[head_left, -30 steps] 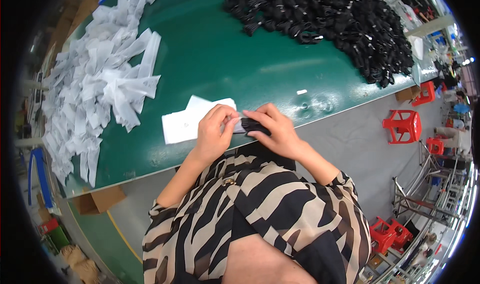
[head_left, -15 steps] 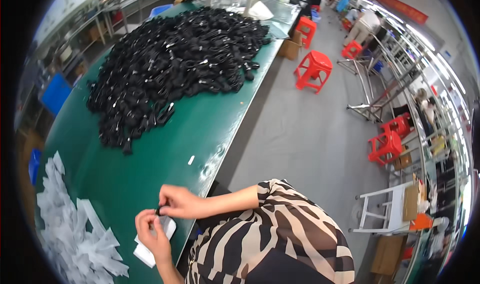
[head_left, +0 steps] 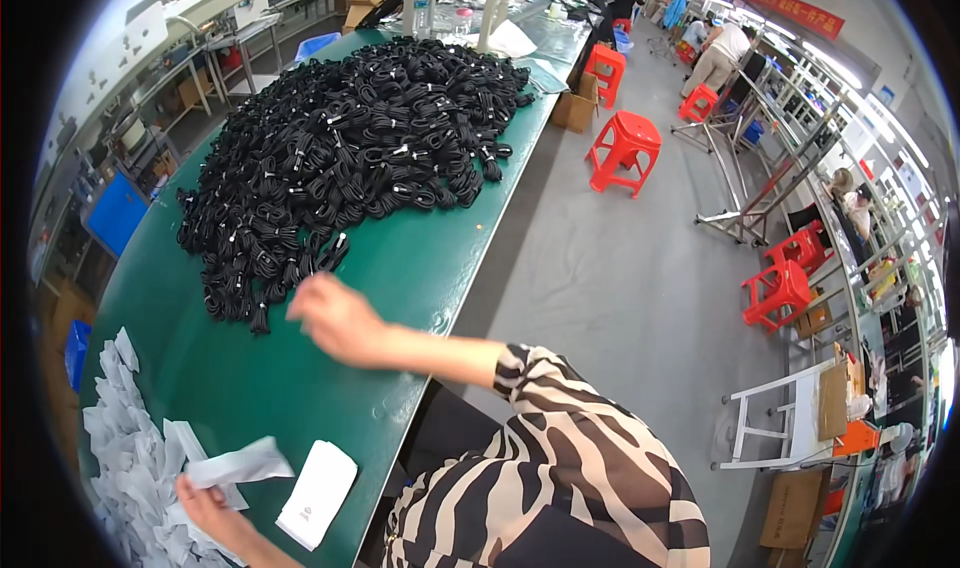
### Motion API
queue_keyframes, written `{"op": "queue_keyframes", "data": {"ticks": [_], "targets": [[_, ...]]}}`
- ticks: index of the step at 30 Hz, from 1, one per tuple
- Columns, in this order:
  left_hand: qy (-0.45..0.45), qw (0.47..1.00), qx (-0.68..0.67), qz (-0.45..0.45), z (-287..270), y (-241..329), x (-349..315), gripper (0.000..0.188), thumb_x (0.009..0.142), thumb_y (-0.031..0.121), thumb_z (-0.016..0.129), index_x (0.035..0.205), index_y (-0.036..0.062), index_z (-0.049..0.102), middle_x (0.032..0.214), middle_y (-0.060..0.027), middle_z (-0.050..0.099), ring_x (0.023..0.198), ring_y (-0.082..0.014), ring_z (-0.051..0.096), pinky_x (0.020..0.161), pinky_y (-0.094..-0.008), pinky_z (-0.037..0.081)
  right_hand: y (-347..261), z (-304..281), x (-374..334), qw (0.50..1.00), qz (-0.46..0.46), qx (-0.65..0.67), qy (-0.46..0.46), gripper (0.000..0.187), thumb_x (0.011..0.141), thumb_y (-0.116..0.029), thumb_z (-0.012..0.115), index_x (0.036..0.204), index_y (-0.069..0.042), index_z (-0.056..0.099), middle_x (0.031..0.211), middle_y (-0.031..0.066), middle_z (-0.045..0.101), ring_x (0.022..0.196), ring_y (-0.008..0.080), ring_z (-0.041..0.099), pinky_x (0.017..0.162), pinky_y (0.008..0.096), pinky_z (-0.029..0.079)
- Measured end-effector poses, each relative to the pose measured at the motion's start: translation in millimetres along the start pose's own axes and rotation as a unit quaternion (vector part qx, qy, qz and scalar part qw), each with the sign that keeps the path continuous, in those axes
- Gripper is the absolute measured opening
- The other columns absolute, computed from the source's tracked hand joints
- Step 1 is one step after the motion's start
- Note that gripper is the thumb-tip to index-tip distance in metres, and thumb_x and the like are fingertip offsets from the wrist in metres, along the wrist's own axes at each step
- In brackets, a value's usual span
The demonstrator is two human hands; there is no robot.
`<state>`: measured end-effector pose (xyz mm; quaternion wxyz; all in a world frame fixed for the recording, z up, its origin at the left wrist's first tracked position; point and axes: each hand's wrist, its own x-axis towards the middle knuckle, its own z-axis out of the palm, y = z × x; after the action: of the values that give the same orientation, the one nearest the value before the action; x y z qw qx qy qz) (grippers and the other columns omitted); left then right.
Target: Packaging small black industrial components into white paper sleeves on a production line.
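Note:
My left hand (head_left: 207, 509) is closed on a whitish frosted plastic bag (head_left: 243, 463) at the lower left, beside a heap of similar bags (head_left: 135, 468). A short stack of white printed cards (head_left: 318, 495) lies just right of it. Farther up, my right hand (head_left: 340, 320) is over the green table (head_left: 350, 398), close to the near edge of a big pile of bundled black cables (head_left: 340, 133). Motion blurs its fingers, so whether they hold anything is unclear.
The table's right edge runs along a grey floor. Red plastic stools (head_left: 626, 153), a cardboard box (head_left: 576, 106) and a metal rack (head_left: 745, 203) stand beyond it. A white step frame (head_left: 770, 423) is at the right. Other people work in the distance.
My hands have parted from over the white cards, where they were together at a small dark thing. The right moved up toward the cables; the left moved down-left and grips a bag.

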<state>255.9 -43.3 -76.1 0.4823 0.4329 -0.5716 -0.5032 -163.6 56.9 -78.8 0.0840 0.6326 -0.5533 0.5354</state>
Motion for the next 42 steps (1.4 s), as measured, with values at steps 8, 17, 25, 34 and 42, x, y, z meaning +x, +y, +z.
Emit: {"op": "queue_keyframes", "data": {"ticks": [8, 17, 25, 34, 42], "targets": [[0.077, 0.918, 0.336, 0.196, 45.1, -7.7, -43.3, 0.023, 0.099, 0.01, 0.055, 0.12, 0.0025, 0.061, 0.122, -0.0095, 0.061, 0.104, -0.0205, 0.058, 0.083, -0.0308, 0.047, 138.5, -23.4, 0.1, 0.943, 0.07, -0.293, -0.143, 0.04, 0.076, -0.009, 0.073, 0.114, -0.006, 0.061, 0.119, 0.0158, 0.055, 0.106, 0.0355, 0.056, 0.086, 0.0464, 0.05], [-0.189, 0.891, 0.339, 0.235, 136.9, -14.7, -118.2, 0.016, 0.075, -0.006, 0.068, 0.087, -0.0003, 0.059, 0.089, -0.0143, 0.054, 0.078, -0.0312, 0.058, 0.067, -0.0369, 0.049, 52.7, 3.4, -21.9, 0.951, 0.087, -0.168, -0.244, 0.028, 0.081, -0.022, 0.074, 0.097, -0.003, 0.059, 0.097, 0.0177, 0.058, 0.086, 0.0372, 0.064, 0.077, 0.0469, 0.054], [-0.167, 0.916, 0.305, 0.202, 151.4, -11.8, -116.4, 0.019, 0.08, 0.005, 0.074, 0.094, 0.0001, 0.063, 0.092, -0.0143, 0.06, 0.083, -0.0315, 0.062, 0.071, -0.0381, 0.051, -24.1, -29.7, -59.0, 0.85, 0.389, 0.217, -0.282, 0.024, 0.102, -0.021, 0.057, 0.106, 0.001, 0.065, 0.08, 0.0025, 0.063, 0.065, 0.0084, 0.063, 0.062, 0.0238, 0.05], [-0.135, 0.911, 0.32, 0.224, 156.3, -8.3, -117.7, 0.012, 0.081, 0.005, 0.072, 0.086, 0.0014, 0.062, 0.086, -0.01, 0.059, 0.08, -0.0292, 0.06, 0.073, -0.0399, 0.048, -59.0, -26.1, -77.9, 0.867, 0.279, 0.229, -0.344, 0.018, 0.1, -0.008, 0.057, 0.107, 0.008, 0.063, 0.094, 0.0068, 0.057, 0.076, 0.0118, 0.062, 0.064, 0.026, 0.057], [-0.14, 0.927, 0.306, 0.165, 154.2, -13.2, -120.9, 0.01, 0.083, 0.006, 0.07, 0.087, 0.0029, 0.061, 0.082, -0.009, 0.059, 0.076, -0.0273, 0.061, 0.075, -0.0385, 0.047, -65.3, -31.9, -83.7, 0.816, 0.352, 0.281, -0.362, 0.019, 0.101, -0.011, 0.055, 0.103, 0.006, 0.064, 0.088, 0.0051, 0.059, 0.067, 0.0102, 0.059, 0.059, 0.0241, 0.053]]}}
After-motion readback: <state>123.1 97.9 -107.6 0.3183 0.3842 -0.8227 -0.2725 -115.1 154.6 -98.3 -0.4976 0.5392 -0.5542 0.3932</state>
